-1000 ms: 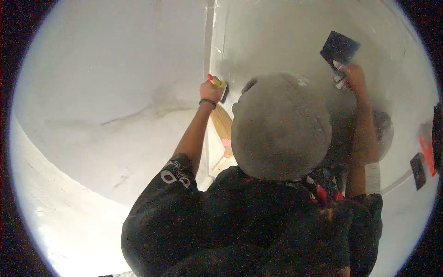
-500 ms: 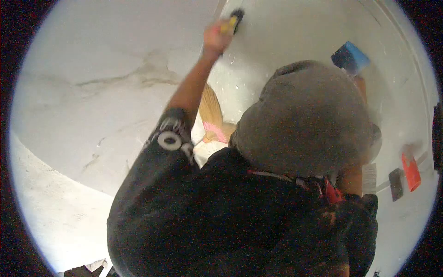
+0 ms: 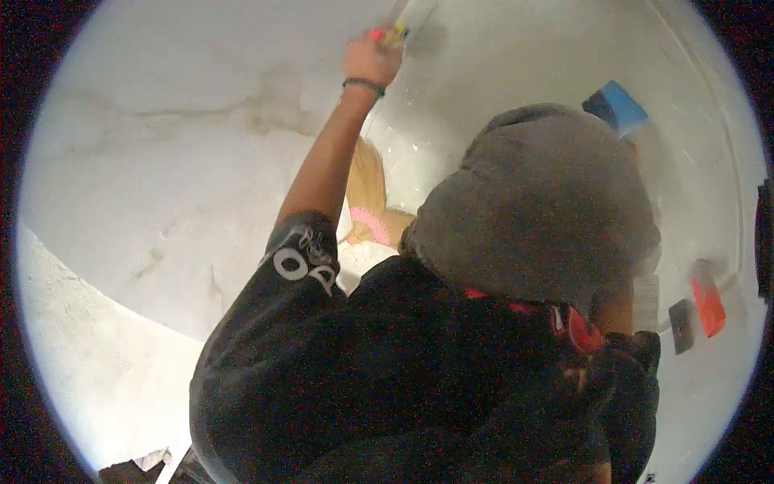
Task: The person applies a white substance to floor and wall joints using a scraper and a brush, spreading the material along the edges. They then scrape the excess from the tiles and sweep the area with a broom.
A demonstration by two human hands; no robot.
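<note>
Neither of my own hands shows. A person in a grey cap and black T-shirt fills the middle, seen from behind and above. That person's left hand, with a dark band at the wrist, is closed around a small tool with yellow and pinkish-red parts, blurred, at the edge of the marbled panel. A blue and black block is beyond the cap. A bit of skin shows beside it, but the cap hides most of that right hand, so its grip cannot be told.
A straw broom with pink stitching lies left of the cap. To the right are a red object, a dark flat block and a pale ridged piece. Rough whitish surface shows at lower left.
The person's left hand has shifted slightly left with the small tool, whose dark end is less visible. The blue block, red object and dark block show small shifts in the view.
</note>
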